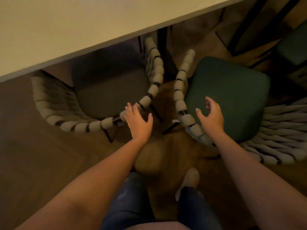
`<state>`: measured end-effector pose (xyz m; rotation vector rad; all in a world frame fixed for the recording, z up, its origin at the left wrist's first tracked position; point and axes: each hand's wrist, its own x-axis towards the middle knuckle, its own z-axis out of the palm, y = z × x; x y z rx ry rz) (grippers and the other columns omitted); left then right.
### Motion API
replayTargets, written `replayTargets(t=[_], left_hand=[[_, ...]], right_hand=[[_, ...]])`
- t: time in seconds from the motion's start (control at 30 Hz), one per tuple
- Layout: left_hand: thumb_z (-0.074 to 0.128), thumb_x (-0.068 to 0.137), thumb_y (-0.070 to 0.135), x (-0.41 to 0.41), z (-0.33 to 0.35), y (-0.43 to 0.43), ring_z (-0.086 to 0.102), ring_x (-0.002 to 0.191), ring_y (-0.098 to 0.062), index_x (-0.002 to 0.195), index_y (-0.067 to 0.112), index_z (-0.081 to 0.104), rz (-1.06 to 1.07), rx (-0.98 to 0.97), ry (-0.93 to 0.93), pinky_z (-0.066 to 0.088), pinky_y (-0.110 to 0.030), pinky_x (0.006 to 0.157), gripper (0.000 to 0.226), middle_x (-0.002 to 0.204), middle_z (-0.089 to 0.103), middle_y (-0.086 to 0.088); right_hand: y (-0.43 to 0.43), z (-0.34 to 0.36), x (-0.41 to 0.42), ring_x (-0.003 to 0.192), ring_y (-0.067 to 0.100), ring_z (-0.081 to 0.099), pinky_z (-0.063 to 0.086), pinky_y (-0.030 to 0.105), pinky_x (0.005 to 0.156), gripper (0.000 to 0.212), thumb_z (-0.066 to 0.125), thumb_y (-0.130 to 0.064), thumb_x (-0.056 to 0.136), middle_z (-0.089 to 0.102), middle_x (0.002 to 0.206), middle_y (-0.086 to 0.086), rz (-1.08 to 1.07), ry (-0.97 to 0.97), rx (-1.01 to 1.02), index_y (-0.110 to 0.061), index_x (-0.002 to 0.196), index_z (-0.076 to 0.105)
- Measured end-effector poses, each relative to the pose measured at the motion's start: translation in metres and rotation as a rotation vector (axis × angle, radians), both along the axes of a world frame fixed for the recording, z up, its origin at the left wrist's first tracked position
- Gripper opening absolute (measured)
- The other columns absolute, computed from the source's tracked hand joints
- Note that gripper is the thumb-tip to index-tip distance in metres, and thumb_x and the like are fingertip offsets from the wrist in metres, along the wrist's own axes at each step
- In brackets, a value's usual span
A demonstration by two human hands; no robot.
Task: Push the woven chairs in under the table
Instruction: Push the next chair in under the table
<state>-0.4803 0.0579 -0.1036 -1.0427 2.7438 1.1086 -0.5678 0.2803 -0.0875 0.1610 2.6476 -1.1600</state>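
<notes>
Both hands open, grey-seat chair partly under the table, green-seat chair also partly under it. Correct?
One thing is wrong. In the head view the green-seat chair stands wholly clear of the table edge; no part of it is under. The rest holds: the grey-seat chair is partly under the table, and the left hand and right hand are both open.

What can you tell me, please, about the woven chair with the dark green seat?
The woven chair with the dark green seat stands upright on the wooden floor, turned askew, not under the pale table. Thick grey padded cords wrap its curved dark frame as back and arms. The right hand, fingers loosely spread, is above the cushion, holding nothing.
</notes>
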Motion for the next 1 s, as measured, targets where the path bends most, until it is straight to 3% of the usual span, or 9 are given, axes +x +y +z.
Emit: replayTargets(t=[0.17,0.27,0.37,0.47,0.53,0.6,0.7,0.8,1.0], left_hand=[[0.068,0.087,0.04,-0.01,-0.008,0.099,-0.004,0.15,-0.022,0.152,0.017,0.025,-0.488,-0.104,0.014,-0.006,-0.039,0.118,0.082,0.163,0.007,-0.006],[0.067,0.086,0.04,-0.01,-0.007,0.145,-0.007,0.15,-0.025,0.155,0.021,0.017,-0.976,-0.391,-0.125,-0.01,-0.044,0.117,0.088,0.163,0.002,-0.008],[0.067,0.087,0.036,-0.01,-0.015,0.177,-0.007,0.15,-0.029,0.156,0.022,0.009,-1.332,-0.618,-0.225,-0.01,-0.051,0.116,0.091,0.163,0.003,-0.009],[0.067,0.088,0.029,-0.022,-0.025,0.19,0.002,0.15,-0.03,0.155,0.022,0.014,-1.386,-0.67,-0.311,-0.005,-0.054,0.117,0.085,0.161,0.016,-0.009],[0.061,0.092,0.022,-0.036,-0.026,0.194,0.014,0.148,-0.032,0.153,0.022,0.021,-1.381,-0.688,-0.369,0.003,-0.053,0.119,0.073,0.156,0.029,-0.01],[0.058,0.094,0.022,-0.053,-0.025,0.193,0.031,0.141,-0.032,0.15,0.02,0.029,-1.349,-0.689,-0.446,0.017,-0.051,0.118,0.063,0.147,0.043,-0.01],[0.059,0.093,0.028,-0.069,-0.024,0.187,0.049,0.125,-0.029,0.139,0.021,0.044,-1.336,-0.704,-0.516,0.034,-0.047,0.108,0.049,0.133,0.056,-0.007],[0.058,0.093,0.032,-0.068,-0.021,0.185,0.056,0.113,-0.026,0.129,0.024,0.052,-1.362,-0.698,-0.487,0.039,-0.042,0.098,0.038,0.119,0.061,-0.004],[0.056,0.092,0.029,-0.074,-0.018,0.192,0.057,0.109,-0.025,0.123,0.024,0.053,-1.339,-0.718,-0.485,0.039,-0.041,0.096,0.031,0.113,0.063,-0.003]], right_hand=[[0.118,-0.007,0.017,0.128,0.017,0.044,0.041,0.033,0.101,0.047,0.061,-0.037,0.093,0.046,0.139,-0.001,0.217,-0.011,0.205,-0.023,0.136,0.05],[0.177,-0.017,0.021,0.126,0.024,0.047,0.042,0.037,0.099,0.043,0.06,-0.044,0.092,0.049,0.137,0.005,0.182,-0.168,0.331,-0.021,0.128,0.058],[0.216,-0.021,0.026,0.124,0.025,0.049,0.043,0.041,0.101,0.062,0.056,-0.065,0.084,0.053,0.137,0.005,0.238,-0.397,0.395,-0.023,0.13,0.057],[0.234,-0.023,0.035,0.132,0.024,0.043,0.024,0.046,0.114,0.082,0.054,-0.079,0.073,0.051,0.141,0.0,0.461,-0.52,0.51,-0.031,0.138,0.048],[0.234,-0.028,0.039,0.134,0.021,0.042,0.015,0.048,0.117,0.084,0.059,-0.078,0.071,0.052,0.141,-0.003,0.631,-0.479,0.633,-0.034,0.141,0.043],[0.232,-0.034,0.038,0.129,0.019,0.047,0.021,0.049,0.117,0.066,0.069,-0.054,0.079,0.056,0.135,-0.005,0.675,-0.423,0.676,-0.036,0.138,0.045],[0.228,-0.04,0.035,0.121,0.019,0.053,0.033,0.046,0.111,0.049,0.066,-0.026,0.085,0.06,0.129,-0.004,0.679,-0.37,0.713,-0.034,0.132,0.052],[0.229,-0.041,0.035,0.117,0.019,0.056,0.043,0.04,0.104,0.047,0.066,-0.024,0.086,0.06,0.126,-0.002,0.716,-0.367,0.738,-0.03,0.131,0.054],[0.236,-0.045,0.024,0.111,0.016,0.058,0.049,0.035,0.094,0.042,0.069,-0.028,0.084,0.062,0.118,-0.004,0.711,-0.353,0.687,-0.031,0.124,0.058]])
